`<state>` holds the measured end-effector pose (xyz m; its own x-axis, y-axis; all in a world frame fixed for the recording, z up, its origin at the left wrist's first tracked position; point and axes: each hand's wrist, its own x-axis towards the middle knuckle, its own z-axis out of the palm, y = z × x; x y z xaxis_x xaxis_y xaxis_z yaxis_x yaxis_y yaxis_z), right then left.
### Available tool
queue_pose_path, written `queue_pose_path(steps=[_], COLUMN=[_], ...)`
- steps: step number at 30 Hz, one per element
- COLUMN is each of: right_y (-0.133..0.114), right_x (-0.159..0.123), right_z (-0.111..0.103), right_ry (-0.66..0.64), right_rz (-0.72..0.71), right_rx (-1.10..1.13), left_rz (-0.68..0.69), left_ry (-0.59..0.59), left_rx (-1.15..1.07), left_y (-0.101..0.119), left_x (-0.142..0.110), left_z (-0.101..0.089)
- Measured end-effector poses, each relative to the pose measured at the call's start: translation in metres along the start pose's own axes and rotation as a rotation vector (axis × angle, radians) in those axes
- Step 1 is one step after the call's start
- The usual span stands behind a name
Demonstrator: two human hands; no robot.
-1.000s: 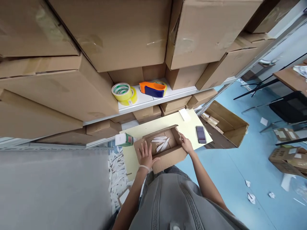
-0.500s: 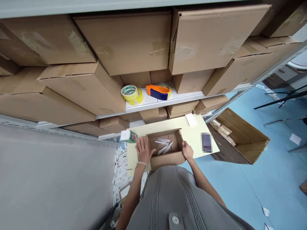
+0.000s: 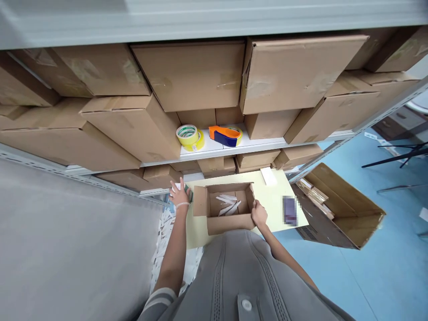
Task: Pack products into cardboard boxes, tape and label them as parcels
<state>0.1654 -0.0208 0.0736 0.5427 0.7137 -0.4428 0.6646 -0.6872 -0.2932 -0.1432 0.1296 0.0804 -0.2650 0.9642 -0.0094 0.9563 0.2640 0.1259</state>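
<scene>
An uncovered cardboard box (image 3: 224, 224) sits on a pale yellow board (image 3: 274, 200) before me, its left flap (image 3: 199, 200) folded outward. Several thin white strips (image 3: 228, 205) lie on its bottom. My right hand (image 3: 259, 215) is closed on the box's right wall near the front corner. To the left of the flap, my left hand (image 3: 179, 195) is over a small green and white box (image 3: 189, 195), fingers spread. The hand covers most of that small box, and I cannot tell whether it touches it.
Tape rolls (image 3: 190, 137) and an orange and blue tape dispenser (image 3: 225, 135) rest on the shelf (image 3: 207, 154). A white pad (image 3: 268, 176) and a blurred dark object (image 3: 290, 210) lie on the board. A large open carton (image 3: 364, 218) stands right; white scraps (image 3: 163, 236) lie lower left.
My left hand has left the cardboard box's left flap and moved left to the small green and white box. My right hand keeps its hold. The view has tilted slightly upward.
</scene>
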Motion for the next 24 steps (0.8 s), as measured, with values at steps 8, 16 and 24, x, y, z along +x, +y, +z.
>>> queue_pose_path(steps=[8,16,24], right_y=[-0.001,0.0,0.0], right_x=[0.003,0.004,0.005], right_z=[-0.001,0.002,0.005], right_ry=[-0.003,0.004,0.01], right_rz=[-0.006,-0.005,0.03], right_rx=[-0.006,0.005,0.026], left_rz=[-0.02,-0.107,-0.011], left_ry=[0.045,0.07,0.477], left_rx=[-0.03,-0.189,-0.545], left_y=[-0.007,-0.047,-0.091], left_x=[-0.005,-0.016,-0.047], left_z=[0.002,-0.02,-0.11])
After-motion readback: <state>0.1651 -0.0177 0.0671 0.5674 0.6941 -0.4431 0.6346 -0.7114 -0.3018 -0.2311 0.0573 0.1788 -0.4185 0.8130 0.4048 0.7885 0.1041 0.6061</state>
